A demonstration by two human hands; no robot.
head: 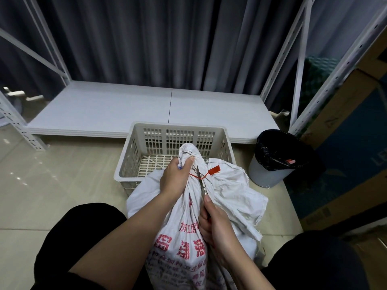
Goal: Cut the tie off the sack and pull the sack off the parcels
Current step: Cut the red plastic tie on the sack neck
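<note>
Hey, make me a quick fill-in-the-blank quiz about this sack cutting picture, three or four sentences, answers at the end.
1. The left hand grips the bunched neck of the white ____.
2. The right hand holds scissors at a tie coloured ____.
3. Behind the sack stands a slotted plastic ____.
4. The bin to the right is lined with a bag coloured ____.

Answers: sack; red; basket; black
</note>
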